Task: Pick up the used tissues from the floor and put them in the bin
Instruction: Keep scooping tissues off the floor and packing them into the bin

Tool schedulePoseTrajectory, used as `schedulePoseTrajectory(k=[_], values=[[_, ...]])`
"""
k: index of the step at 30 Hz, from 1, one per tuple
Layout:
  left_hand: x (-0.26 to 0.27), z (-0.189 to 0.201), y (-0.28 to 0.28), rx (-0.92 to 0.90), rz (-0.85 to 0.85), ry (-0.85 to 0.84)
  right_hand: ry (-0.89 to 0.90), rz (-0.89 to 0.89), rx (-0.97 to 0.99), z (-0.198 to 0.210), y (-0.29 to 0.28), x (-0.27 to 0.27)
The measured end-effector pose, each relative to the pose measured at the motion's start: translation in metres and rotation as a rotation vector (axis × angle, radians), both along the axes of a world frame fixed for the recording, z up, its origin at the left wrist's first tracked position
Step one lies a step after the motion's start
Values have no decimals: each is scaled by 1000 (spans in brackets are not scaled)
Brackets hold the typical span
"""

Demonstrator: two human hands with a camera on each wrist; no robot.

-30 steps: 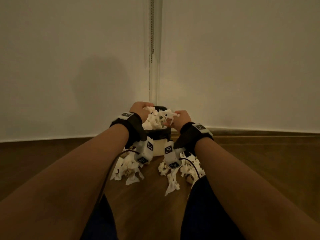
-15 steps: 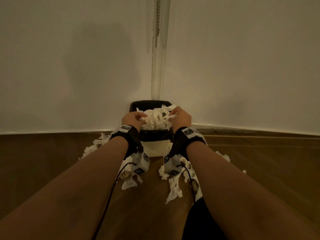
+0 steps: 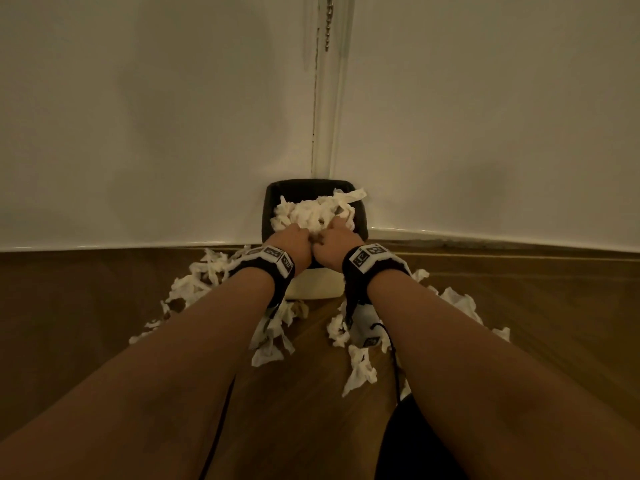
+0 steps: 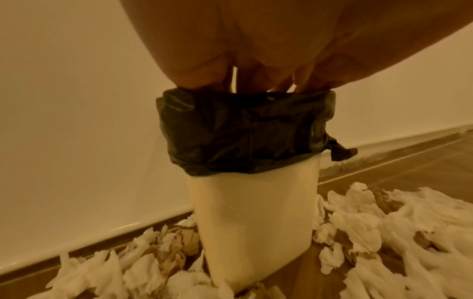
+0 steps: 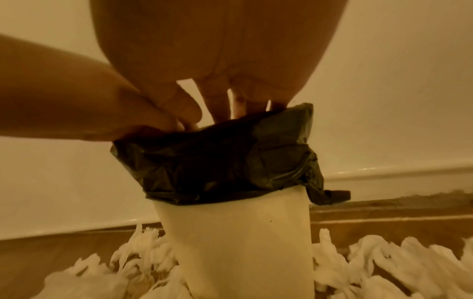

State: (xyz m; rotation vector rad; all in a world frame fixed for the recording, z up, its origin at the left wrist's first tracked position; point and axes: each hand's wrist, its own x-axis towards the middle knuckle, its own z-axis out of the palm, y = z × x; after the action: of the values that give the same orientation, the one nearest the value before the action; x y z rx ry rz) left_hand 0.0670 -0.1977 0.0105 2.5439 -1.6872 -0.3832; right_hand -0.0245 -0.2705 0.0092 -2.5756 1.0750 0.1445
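A small white bin [image 3: 316,286] with a black liner [image 3: 277,190] stands in the wall corner, heaped with crumpled white tissues [image 3: 311,211]. Both hands press down into that heap side by side, my left hand [image 3: 293,239] touching my right hand [image 3: 335,239]. In the left wrist view the left hand's fingers [image 4: 256,81] point straight down past the liner [image 4: 243,131]. The right hand's fingers [image 5: 220,99] go down the same way, tips hidden inside the bin [image 5: 238,242]. More tissues lie on the floor to the left [image 3: 197,282] and right [image 3: 457,299] of the bin.
Brown wood floor [image 3: 311,393] runs up to white walls with a skirting [image 3: 104,245]. A bead chain [image 3: 329,22] hangs in the corner above the bin. A loose tissue strip [image 3: 360,372] lies in front, between my forearms. Something dark [image 3: 415,445] fills the lower right.
Both hands carried a bundle of tissues over the bin, lowered it in, and have moved together, now pushing down on the heap. The view has shifted closer.
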Motion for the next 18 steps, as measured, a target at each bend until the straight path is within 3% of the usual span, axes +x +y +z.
schedulePoseTrajectory(k=[5,8,10,12,18], values=[[2,-12,10,35,-57,-257,197,113,-77,-8,4,6],[-2,-5,2,213,-83,-256,268,93,-100,-7,3,8],[-5,0,1,231,-83,-258,278,80,-80,-5,3,8],[-5,-1,6,80,-106,-284,253,65,-75,-1,3,8],[-29,-13,31,-437,93,-200,71,-1,-207,19,4,-8]])
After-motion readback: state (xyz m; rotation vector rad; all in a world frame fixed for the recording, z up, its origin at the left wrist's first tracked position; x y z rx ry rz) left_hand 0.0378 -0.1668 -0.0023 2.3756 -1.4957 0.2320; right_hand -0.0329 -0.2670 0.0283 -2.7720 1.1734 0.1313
